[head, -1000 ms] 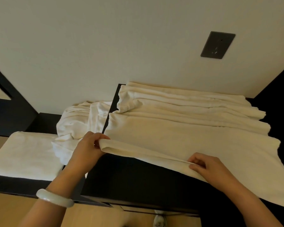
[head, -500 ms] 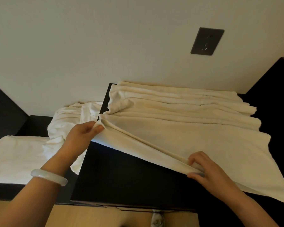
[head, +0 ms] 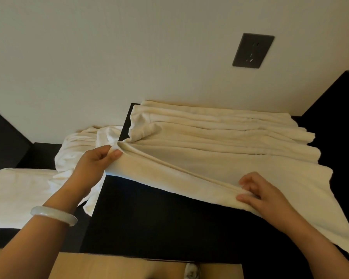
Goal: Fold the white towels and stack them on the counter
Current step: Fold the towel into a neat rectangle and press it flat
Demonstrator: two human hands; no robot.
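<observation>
Far left we log a folded towel [head: 18, 194] lying flat, a crumpled towel [head: 79, 146] beside it. Left hand [head: 91, 164], grip closed, pinches the large towel [head: 210, 162], spread over the dark worktop [head: 149, 218], by its doubled edge; right hand [head: 264, 196] pinches the same edge lower down.

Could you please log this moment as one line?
phase: folding | left hand: grips towel edge | right hand: grips same edge | surface: counter

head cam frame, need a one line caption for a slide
Left hand and right hand pinch the folded edge of a white towel over the dark counter; crumpled towel at left.
</observation>
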